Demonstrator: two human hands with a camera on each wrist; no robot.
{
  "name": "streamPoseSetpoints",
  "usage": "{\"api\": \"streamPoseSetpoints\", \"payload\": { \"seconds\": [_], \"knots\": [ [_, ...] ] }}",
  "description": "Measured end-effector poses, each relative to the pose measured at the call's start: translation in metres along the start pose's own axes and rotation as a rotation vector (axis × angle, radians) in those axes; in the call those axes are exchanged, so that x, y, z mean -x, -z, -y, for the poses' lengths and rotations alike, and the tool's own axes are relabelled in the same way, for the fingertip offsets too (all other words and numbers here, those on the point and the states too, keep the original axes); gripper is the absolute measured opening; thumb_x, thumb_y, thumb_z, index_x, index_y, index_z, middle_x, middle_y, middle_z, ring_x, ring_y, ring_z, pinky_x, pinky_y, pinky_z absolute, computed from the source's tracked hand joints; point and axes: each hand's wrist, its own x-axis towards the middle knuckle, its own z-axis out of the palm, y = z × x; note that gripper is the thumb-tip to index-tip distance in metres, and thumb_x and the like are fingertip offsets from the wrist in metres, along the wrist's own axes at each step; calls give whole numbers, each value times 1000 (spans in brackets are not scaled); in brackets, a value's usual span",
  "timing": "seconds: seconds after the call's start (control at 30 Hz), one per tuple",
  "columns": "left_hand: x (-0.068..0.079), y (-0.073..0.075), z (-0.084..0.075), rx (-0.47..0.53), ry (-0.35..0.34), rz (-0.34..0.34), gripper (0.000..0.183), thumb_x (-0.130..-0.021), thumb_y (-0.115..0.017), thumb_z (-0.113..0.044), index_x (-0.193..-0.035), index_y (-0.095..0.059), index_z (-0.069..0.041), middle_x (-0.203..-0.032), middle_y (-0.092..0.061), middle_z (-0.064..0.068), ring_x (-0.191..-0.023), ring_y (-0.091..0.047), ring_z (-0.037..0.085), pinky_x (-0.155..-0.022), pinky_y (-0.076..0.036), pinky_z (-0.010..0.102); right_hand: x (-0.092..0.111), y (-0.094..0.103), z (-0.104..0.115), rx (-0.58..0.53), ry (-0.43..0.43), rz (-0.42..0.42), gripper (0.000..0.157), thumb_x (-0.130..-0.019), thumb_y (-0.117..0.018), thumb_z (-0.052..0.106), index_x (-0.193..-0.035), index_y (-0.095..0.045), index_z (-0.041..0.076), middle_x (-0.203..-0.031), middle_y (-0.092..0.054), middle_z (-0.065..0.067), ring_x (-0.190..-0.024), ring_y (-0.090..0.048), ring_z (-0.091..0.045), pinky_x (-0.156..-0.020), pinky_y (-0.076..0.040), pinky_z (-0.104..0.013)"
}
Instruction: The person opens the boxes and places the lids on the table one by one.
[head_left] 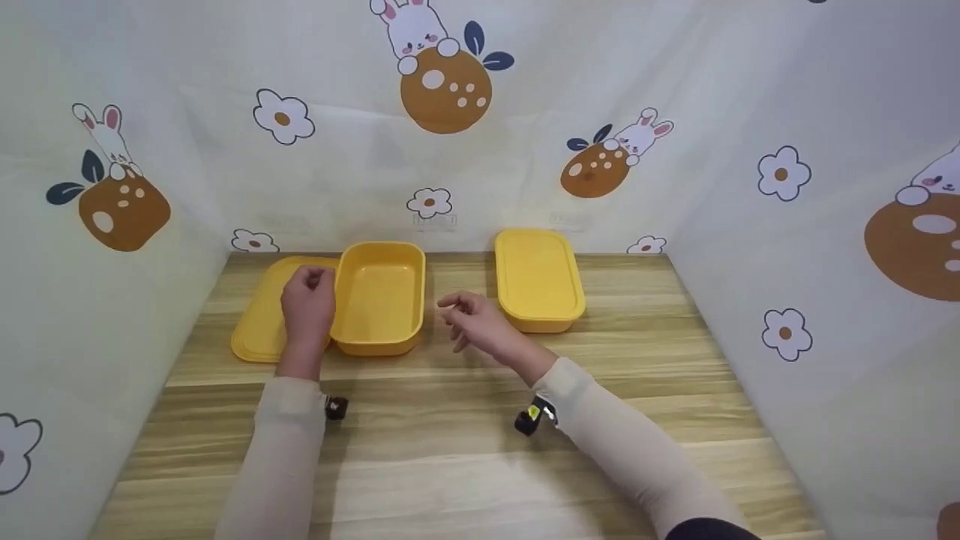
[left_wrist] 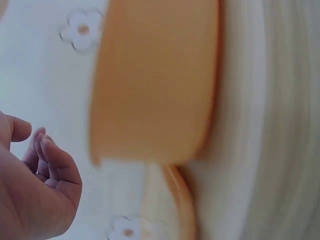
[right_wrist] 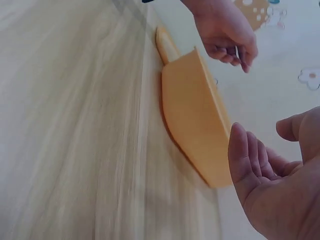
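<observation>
An uncovered yellow lunch box (head_left: pixel 379 300) stands on the table, its inside bare. Its yellow lid (head_left: pixel 262 322) lies flat to the left, one long side beside the box. Over the lid hangs my left hand (head_left: pixel 307 304), fingers loosely bent and holding nothing; in the left wrist view its thumb is apart from the fingers. My right hand (head_left: pixel 480 326) hovers between the uncovered box and a second lunch box (head_left: pixel 538 277), which has its lid on. Its fingers are relaxed with nothing in them, as the right wrist view also shows.
The wood-grain table (head_left: pixel 450 450) is bounded by a patterned cloth (head_left: pixel 337 172) at the back and both sides. The covered box stands close to the back cloth. Small black cameras are strapped at both wrists.
</observation>
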Motion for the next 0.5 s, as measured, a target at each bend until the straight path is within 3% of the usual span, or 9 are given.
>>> {"api": "streamPoseSetpoints", "payload": {
  "seconds": [0.2, 0.43, 0.5],
  "knots": [
    [29, -23, -26, 14, -104, 127, 24, -111, -65, -21, -116, -73, 1, -107, -68, 14, -98, -60, 23, -83, -51, 29, 32, 23, 5, 112, 86, 57, 27, -112, -63, 18, -134, -70, 4, -104, -64, -12, -79, -63, -18, -64, -64, -34],
    [57, -43, -42, 17, -148, 318, 17, -109, -68, -15, -114, -73, 0, -100, -68, 10, -89, -64, 21, -77, -55, 25, 59, 53, -9, 177, 145, 4, 26, -112, -64, 13, -134, -69, 1, -97, -64, -7, -77, -62, -19, -60, -61, -31],
    [65, -48, -44, 18, -155, 365, 17, -108, -68, -14, -115, -74, 1, -100, -69, 10, -87, -65, 21, -75, -56, 25, 66, 61, -15, 185, 157, -12, 25, -112, -64, 11, -135, -69, 1, -99, -65, -12, -77, -62, -19, -60, -60, -29]
  ]
}}
